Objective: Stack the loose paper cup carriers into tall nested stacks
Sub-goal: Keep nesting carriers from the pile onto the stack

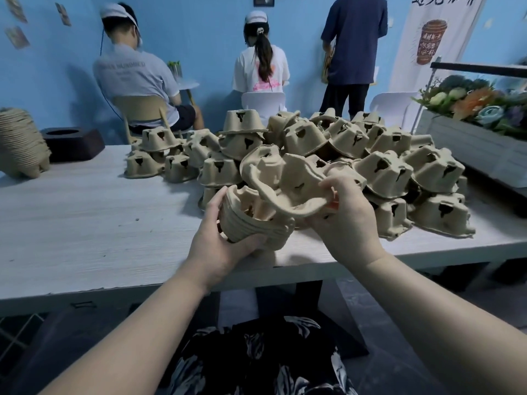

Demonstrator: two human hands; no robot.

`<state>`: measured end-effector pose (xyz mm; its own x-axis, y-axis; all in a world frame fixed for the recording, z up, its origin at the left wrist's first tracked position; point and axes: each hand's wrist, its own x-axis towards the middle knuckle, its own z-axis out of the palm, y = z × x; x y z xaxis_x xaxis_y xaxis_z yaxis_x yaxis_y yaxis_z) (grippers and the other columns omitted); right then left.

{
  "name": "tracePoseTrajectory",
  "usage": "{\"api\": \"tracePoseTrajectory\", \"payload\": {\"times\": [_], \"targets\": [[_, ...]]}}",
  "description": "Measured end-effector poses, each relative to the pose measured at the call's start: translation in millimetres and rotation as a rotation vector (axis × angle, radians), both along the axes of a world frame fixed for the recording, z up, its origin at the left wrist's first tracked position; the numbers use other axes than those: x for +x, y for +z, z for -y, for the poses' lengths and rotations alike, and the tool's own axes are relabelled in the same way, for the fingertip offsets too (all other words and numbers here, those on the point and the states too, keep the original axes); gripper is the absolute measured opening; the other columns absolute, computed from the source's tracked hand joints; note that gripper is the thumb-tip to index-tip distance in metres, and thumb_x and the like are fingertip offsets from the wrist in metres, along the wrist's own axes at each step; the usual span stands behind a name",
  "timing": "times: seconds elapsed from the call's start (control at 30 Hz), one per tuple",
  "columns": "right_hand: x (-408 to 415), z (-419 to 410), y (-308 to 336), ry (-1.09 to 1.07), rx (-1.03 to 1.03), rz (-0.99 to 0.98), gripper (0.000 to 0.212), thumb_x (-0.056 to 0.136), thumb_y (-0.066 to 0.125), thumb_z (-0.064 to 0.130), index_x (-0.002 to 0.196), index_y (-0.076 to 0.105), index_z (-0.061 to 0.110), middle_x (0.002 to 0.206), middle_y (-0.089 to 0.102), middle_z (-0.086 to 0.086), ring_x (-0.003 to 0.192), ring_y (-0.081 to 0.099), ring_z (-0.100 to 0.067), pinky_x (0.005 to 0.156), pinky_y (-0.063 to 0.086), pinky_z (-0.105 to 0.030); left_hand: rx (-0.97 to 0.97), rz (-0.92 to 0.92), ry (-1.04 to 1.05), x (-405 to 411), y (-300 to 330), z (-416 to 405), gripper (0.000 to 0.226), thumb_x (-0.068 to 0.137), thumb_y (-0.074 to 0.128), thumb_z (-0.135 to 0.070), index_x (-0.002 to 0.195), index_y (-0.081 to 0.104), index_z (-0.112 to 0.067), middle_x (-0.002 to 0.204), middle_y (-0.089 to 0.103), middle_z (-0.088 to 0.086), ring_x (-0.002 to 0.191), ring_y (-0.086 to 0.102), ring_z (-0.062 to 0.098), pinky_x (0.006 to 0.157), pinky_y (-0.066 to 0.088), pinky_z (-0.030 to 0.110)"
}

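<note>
Gripping nested stack (251, 226), left hand (219, 249); stack underside hidden.

Hidden, cropped and unreadable parts

The left hand (219, 246) covers the near side of the short nested stack (251, 223); the right hand (346, 220) hides one corner of the loose carrier (288, 183). The tall stack (21, 143) and flower box (482, 143) are cut by the edges. The pile (328, 155) buries its lower carriers. Banner (433, 38) lettering is unreadable.
</note>
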<state>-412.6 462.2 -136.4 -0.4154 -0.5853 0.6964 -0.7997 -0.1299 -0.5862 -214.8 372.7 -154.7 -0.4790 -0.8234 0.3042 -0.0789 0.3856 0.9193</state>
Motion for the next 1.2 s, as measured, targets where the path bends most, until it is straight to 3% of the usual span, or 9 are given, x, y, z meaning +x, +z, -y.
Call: {"api": "tracePoseTrajectory", "payload": {"times": [0.1,0.17,0.47,0.63,0.77,0.87,1.07,1.13,1.2], "targets": [[7.7,2.2,-7.9,-0.007,0.064,-0.073,0.039,0.072,0.076,0.031,0.103,0.062,0.012,0.101,0.063,0.0,0.083,0.06,-0.017,0.072,0.045,-0.025,-0.012,0.003,-0.002,-3.6,-3.5,0.3,0.097,0.07,0.084,-0.014,0.149,0.028,-0.028,0.136,0.05,-0.008,0.117,0.051,0.003,0.078,0.039,-0.002],[9.6,3.6,-13.1,0.006,0.05,-0.1,0.037,0.076,0.069,0.044,0.099,0.064,0.017,0.103,0.065,0.003,0.087,0.062,-0.013,0.073,0.051,-0.03,0.001,-0.032,-0.01,-3.3,-5.7,0.8,0.102,0.064,0.083,-0.025,0.15,0.029,-0.026,0.138,0.051,-0.008,0.123,0.05,0.006,0.082,0.041,0.001],[10.5,9.7,-19.8,-0.044,0.029,-0.206,0.027,0.084,0.059,0.026,0.103,0.072,0.011,0.115,0.068,-0.009,0.11,0.06,-0.016,0.084,0.049,-0.028,0.034,-0.068,-0.013,-9.4,-8.6,8.3,0.106,0.054,0.086,-0.037,0.145,0.032,-0.035,0.134,0.046,-0.026,0.125,0.048,-0.005,0.102,0.042,0.015],[12.1,9.4,-18.5,-0.023,-0.001,-0.228,0.025,0.082,0.061,0.02,0.102,0.072,0.008,0.115,0.068,-0.013,0.104,0.067,-0.025,0.078,0.057,-0.04,0.014,-0.066,-0.006,-9.6,-9.7,8.7,0.115,0.046,0.081,-0.056,0.147,0.031,-0.035,0.136,0.046,-0.025,0.125,0.047,-0.008,0.101,0.042,0.013],[12.6,6.2,-15.6,-0.006,-0.027,-0.271,0.031,0.087,0.053,0.032,0.099,0.073,0.013,0.118,0.065,-0.012,0.095,0.068,-0.024,0.075,0.057,-0.032,0.007,-0.08,-0.003,-9.4,-11.8,5.8,0.109,0.048,0.08,-0.056,0.144,0.03,-0.041,0.139,0.045,-0.022,0.126,0.045,-0.008,0.101,0.04,0.011],[14.7,6.4,-14.3,0.051,-0.041,-0.271,0.031,0.088,0.051,0.03,0.099,0.073,0.012,0.102,0.067,-0.006,0.087,0.065,-0.02,0.069,0.055,-0.033,0.008,-0.071,-0.003,-9.3,-12.4,2.8,0.104,0.05,0.079,-0.057,0.14,0.028,-0.048,0.142,0.045,-0.016,0.131,0.045,0.001,0.107,0.04,0.02],[18.6,8.7,-19.7,0.093,-0.061,-0.395,0.029,0.093,0.049,0.022,0.102,0.072,0.007,0.086,0.069,-0.007,0.073,0.062,-0.032,0.062,0.053,-0.038,0.018,-0.096,-0.028,-8.8,-13.9,2.8,0.111,0.052,0.08,-0.053,0.149,0.029,-0.035,0.141,0.047,-0.013,0.129,0.047,0.003,0.102,0.044,0.018],[17.7,8.6,-22.1,0.121,-0.028,-0.427,0.03,0.094,0.047,0.021,0.105,0.071,0.006,0.087,0.068,-0.008,0.073,0.061,-0.034,0.062,0.053,-0.039,0.025,-0.096,-0.018,-8.4,-12.6,2.6,0.109,0.049,0.08,-0.056,0.145,0.03,-0.042,0.145,0.043,-0.009,0.131,0.045,0.004,0.1,0.044,0.014],[15.3,7.0,-23.5,0.158,0.04,-0.442,0.032,0.095,0.044,0.021,0.112,0.068,0.007,0.094,0.067,-0.008,0.079,0.059,-0.033,0.068,0.052,-0.039,0.017,-0.086,-0.001,-8.4,-11.1,3.4,0.106,0.044,0.082,-0.066,0.135,0.028,-0.057,0.149,0.039,-0.005,0.134,0.042,0.007,0.108,0.042,0.026]]}}
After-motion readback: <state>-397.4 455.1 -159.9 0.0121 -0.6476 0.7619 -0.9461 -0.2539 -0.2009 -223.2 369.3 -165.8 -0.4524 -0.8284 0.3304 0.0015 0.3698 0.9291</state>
